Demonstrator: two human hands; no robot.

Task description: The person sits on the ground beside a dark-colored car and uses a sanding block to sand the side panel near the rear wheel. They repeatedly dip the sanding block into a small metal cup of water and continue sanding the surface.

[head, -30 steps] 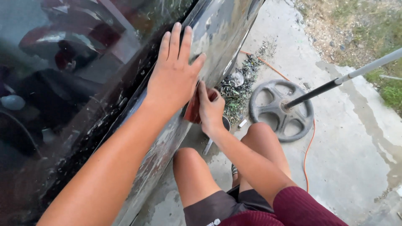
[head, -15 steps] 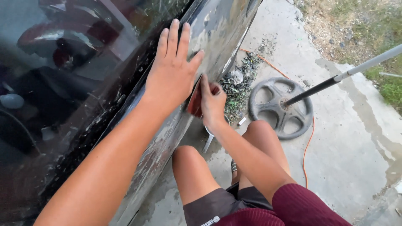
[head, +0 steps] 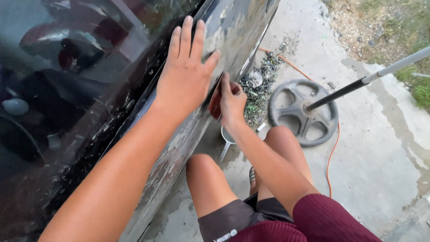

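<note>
I am pressing my left hand [head: 186,76] flat against the dark car door [head: 188,134], fingers spread and gripping nothing. My right hand [head: 232,105] is closing around a small reddish pad [head: 216,102], holding it against the door panel just below my left palm. I am crouching beside the car on wet concrete [head: 380,166]. A grey wheel-shaped base [head: 302,112] with a pole [head: 371,78] is lying near my knees, an orange cord [head: 333,152] running past it.

Reddish sanding pad [head: 216,102] pressed flat vs scuffed dark car door [head: 233,40], mostly hidden.
</note>
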